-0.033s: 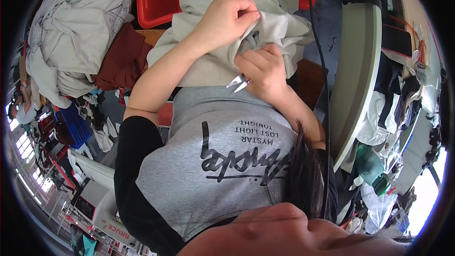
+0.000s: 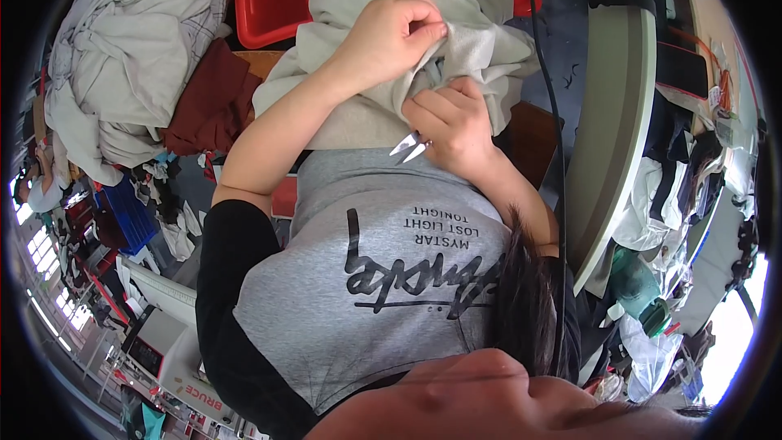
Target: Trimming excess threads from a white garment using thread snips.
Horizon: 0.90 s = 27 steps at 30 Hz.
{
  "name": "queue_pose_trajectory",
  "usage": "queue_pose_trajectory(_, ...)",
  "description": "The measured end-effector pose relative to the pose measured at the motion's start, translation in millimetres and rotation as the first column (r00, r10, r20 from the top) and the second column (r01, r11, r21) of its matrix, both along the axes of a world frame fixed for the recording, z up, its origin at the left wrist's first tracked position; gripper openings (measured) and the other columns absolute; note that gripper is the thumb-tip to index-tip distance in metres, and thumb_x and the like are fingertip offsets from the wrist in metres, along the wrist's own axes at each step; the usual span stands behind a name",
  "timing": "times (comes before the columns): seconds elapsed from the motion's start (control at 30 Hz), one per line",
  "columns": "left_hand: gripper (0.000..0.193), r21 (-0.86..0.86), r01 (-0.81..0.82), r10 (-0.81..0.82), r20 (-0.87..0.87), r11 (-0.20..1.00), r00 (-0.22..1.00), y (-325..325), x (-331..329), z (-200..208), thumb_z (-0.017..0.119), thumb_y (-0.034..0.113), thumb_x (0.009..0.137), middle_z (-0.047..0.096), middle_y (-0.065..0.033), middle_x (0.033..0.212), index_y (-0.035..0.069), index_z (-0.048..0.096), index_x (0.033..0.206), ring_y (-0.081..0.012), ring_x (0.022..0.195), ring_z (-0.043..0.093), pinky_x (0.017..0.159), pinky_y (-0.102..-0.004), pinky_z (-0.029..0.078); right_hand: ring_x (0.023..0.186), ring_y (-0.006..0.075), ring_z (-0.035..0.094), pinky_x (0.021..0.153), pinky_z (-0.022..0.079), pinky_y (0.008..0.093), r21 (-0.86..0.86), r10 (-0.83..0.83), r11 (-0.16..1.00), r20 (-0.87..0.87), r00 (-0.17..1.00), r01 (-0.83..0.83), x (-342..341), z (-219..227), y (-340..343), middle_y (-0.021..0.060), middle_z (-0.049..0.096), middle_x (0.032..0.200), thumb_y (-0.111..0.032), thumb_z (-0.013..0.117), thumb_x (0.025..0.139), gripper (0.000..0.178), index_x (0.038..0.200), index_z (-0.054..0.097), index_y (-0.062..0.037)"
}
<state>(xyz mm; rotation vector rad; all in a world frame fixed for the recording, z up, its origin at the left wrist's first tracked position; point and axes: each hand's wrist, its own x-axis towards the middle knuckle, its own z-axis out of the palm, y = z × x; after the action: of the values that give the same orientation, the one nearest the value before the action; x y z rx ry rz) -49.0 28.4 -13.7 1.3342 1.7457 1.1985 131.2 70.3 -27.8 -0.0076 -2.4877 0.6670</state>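
Head view: near, the right hand (image 2: 452,124) curls its fingers around small snips (image 2: 410,147), blades parted, against pale cloth (image 2: 472,49) draped over the lap. Slightly farther left, the left hand (image 2: 399,28) pinches the cloth, thumb against forefinger. Far left sits a red tub (image 2: 273,0).

Left hand (image 2: 397,31) pinches pale cloth (image 2: 470,47) while right hand (image 2: 456,122) holds parted snips (image 2: 405,144).

Far side, a red bin (image 2: 281,33); left, a dark-red cloth (image 2: 208,102) and, farther left, a blue crate (image 2: 130,216); right, a pale tabletop (image 2: 607,122) and a green container (image 2: 635,285).
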Motion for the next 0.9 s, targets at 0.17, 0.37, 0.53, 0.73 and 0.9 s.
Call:
queue_pose_trajectory(0.17, 0.012, -0.118, 0.019, 0.031, 0.405, 0.993, 0.914, 1, -2, -3, 0.063, 0.011, 0.094, 0.058, 0.0039, 0.076, -0.001, 0.066, 0.092, -0.0029, 0.062, 0.048, 0.053, -0.0207, 0.04, 0.067, 0.0206, 0.059, 0.072, 0.04, 0.0341, -0.055, -0.064, 0.996, 0.074, 0.995, 0.069, 8, 0, 3, 0.0014, 0.058, 0.08, -0.016, 0.074, 0.068, 0.028, 0.093, 0.064, -0.0075)
queue_pose_trajectory(0.37, 0.02, -0.107, 0.028, 0.022, 0.434, 0.994, 0.901, 2, -10, -2, 0.067, 0.022, 0.094, 0.052, 0.0076, 0.066, 0.003, 0.069, 0.097, -0.0002, 0.056, 0.042, 0.048, -0.0181, 0.032, 0.093, 0.0223, 0.056, 0.078, 0.04, 0.0355, -0.1, -0.256, 0.957, 0.157, 0.954, 0.273, 15, 32, 6, 0.0066, 0.058, 0.108, -0.036, 0.079, 0.074, 0.052, 0.117, 0.063, -0.0104)
queue_pose_trajectory(0.53, 0.019, -0.067, -0.007, 0.037, 0.467, 0.998, 0.884, 3, -6, 0, 0.067, 0.022, 0.093, 0.049, 0.0082, 0.063, 0.003, 0.07, 0.096, -0.0005, 0.054, 0.037, 0.047, -0.0189, 0.028, 0.088, 0.0177, 0.057, 0.081, 0.035, 0.0328, 0.104, -0.462, 0.884, 0.049, 0.885, 0.456, 7, 32, 17, 0.0024, 0.061, 0.1, -0.022, 0.072, 0.083, 0.031, 0.112, 0.065, -0.013)
queue_pose_trajectory(0.73, 0.016, -0.095, 0.019, 0.034, 0.521, 0.995, 0.853, 6, -9, 5, 0.067, 0.019, 0.092, 0.047, 0.0084, 0.062, 0.003, 0.07, 0.093, -0.0008, 0.054, 0.036, 0.048, -0.019, 0.027, 0.078, 0.0129, 0.054, 0.08, 0.032, 0.0321, 0.273, -0.542, 0.806, -0.019, 0.84, 0.526, -7, 25, 19, -0.0047, 0.061, 0.091, -0.022, 0.07, 0.086, 0.022, 0.107, 0.069, -0.018)
queue_pose_trajectory(0.9, 0.016, -0.108, 0.026, 0.036, 0.539, 0.994, 0.841, 3, -11, 6, 0.067, 0.019, 0.092, 0.046, 0.0086, 0.061, 0.004, 0.07, 0.093, -0.0008, 0.054, 0.035, 0.048, -0.0192, 0.027, 0.077, 0.0119, 0.053, 0.081, 0.032, 0.0318, 0.315, -0.556, 0.784, -0.024, 0.831, 0.534, -9, 21, 17, -0.0062, 0.06, 0.089, -0.023, 0.07, 0.086, 0.02, 0.105, 0.07, -0.02)
